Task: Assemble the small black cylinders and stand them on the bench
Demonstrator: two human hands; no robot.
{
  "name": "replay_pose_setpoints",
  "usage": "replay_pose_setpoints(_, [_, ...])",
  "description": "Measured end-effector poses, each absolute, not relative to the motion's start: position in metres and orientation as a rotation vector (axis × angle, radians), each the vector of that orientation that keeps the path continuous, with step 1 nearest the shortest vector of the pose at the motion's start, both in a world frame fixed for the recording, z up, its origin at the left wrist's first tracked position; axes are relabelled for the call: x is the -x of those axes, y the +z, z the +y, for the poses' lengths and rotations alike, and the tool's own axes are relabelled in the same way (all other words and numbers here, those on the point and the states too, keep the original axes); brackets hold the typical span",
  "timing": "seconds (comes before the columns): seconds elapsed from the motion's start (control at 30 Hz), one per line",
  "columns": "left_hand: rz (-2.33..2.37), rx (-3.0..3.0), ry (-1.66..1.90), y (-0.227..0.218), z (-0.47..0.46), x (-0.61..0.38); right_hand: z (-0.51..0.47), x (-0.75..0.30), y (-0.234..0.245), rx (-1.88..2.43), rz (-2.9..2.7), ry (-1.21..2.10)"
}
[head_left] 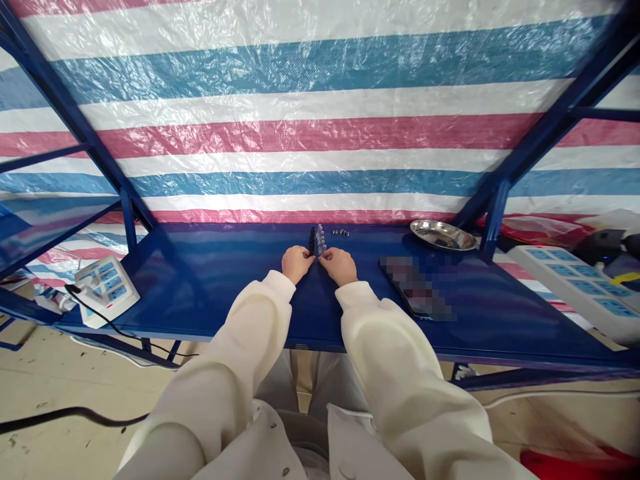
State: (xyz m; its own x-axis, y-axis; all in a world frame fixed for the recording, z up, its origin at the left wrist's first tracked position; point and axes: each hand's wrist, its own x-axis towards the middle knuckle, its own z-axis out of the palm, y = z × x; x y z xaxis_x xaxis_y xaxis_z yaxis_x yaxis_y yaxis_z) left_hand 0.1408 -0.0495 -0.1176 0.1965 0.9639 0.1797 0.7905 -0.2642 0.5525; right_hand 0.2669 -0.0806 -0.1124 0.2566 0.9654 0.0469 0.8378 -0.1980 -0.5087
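Observation:
My left hand (297, 264) is on the blue table with thumb and fingers pinched together. Its fingertips meet the near end of a row of small black pieces (313, 240). Beside it, my right hand (341, 265) is closed in a similar pinch, at the near end of a row of clear, slightly purple small pieces (321, 239). Both rows run away from me, side by side with a narrow gap. What the fingertips grip is too small to make out. Several small shiny metal pieces (341, 233) lie just right of the rows.
A round metal dish (443, 235) stands at the back right of the blue table (240, 267). Nearer lies a dark, partly blurred phone-like slab (407, 287). Power strips sit at the left (107, 292) and right (575, 287). A striped sheet (320, 133) hangs behind.

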Motion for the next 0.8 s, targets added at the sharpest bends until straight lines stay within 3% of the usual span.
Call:
replay_pose_setpoints(0.17, [1.676, -2.211, 0.674, -0.115, -0.054, -0.138, -0.082, -0.271, -0.113, 2.110, -1.664, 0.392])
replay_pose_setpoints(0.37, [1.651, -2.295, 0.871, -0.106, -0.067, -0.133, -0.084, -0.274, -0.114, 2.116, -1.685, 0.409])
replay_pose_setpoints(0.8, [1.592, -2.483, 0.709, -0.104, -0.077, -0.131, -0.083, -0.272, -0.118, 2.116, -1.683, 0.397])
